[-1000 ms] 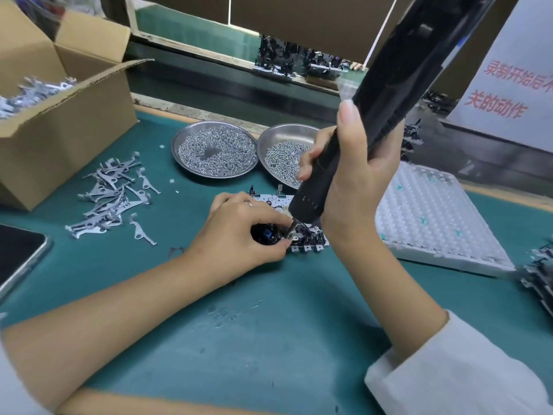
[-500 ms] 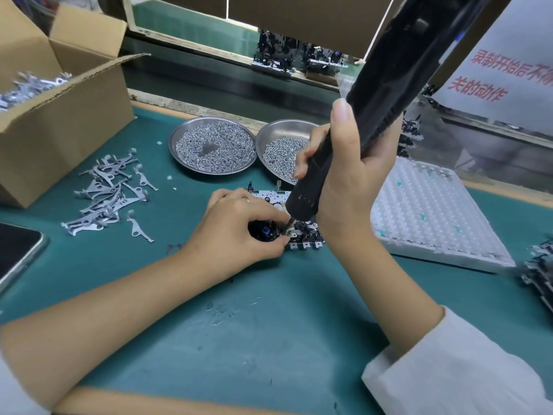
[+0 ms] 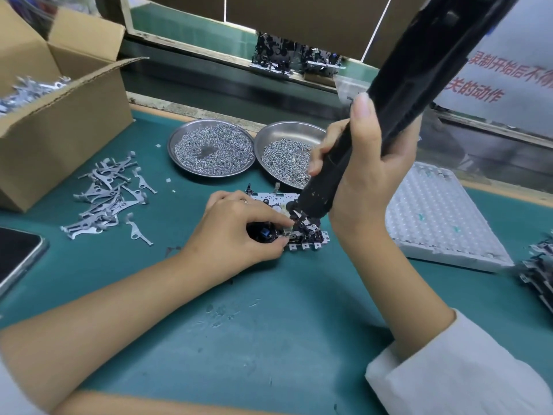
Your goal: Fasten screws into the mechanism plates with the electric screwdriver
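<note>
Item one: my left hand [image 3: 236, 232], grip pinched on the mechanism plate [image 3: 299, 232], mid-tabletop [image 3: 269, 324]. Item two: electric screwdriver [image 3: 398, 94], long axis tilted up-right, tip touching the plate just right of my left fingertips. Item three: my right hand [image 3: 368, 175], grip wrapped round its barrel.

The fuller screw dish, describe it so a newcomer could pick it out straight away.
On the green mat, look past the left hand toward the far edge. Two round metal dishes sit side by side; it is the left dish, nearer the cardboard box, covered in small screws while the right dish shows bare metal.
</note>
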A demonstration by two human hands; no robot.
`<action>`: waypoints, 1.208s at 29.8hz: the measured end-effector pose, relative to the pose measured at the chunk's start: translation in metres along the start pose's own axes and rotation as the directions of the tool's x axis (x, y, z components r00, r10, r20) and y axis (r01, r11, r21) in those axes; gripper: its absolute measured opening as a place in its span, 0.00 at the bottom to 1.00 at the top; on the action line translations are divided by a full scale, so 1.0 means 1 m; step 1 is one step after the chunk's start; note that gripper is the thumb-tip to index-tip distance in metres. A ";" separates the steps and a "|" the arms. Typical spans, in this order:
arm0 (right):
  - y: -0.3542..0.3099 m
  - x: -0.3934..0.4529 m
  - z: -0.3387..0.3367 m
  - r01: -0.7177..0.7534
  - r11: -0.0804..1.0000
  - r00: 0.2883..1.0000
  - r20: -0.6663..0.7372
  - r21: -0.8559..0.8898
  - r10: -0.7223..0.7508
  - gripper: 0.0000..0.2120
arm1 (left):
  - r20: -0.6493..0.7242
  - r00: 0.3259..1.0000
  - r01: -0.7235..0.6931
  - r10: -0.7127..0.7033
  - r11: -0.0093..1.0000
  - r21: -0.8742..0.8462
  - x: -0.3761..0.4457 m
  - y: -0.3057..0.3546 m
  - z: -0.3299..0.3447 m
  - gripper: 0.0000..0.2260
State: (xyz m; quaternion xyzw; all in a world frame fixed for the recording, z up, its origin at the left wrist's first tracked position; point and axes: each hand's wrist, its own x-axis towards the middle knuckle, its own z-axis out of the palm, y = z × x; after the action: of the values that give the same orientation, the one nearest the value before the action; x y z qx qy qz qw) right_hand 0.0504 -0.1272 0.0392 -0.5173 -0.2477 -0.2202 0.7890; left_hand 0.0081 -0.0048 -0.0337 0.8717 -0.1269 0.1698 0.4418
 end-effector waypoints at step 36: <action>0.031 -0.043 -0.076 -0.409 0.744 0.901 -0.107 -0.528 0.420 0.19 | 0.014 0.903 -0.397 0.429 0.822 0.409 0.003 -0.009 -0.033 0.38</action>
State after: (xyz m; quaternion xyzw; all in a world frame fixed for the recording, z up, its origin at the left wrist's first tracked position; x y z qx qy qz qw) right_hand 0.0476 -0.1824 -0.0353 -0.7615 -0.0623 -0.0952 0.6381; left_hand 0.0081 0.0268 -0.0211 0.8878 -0.2577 0.3181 0.2105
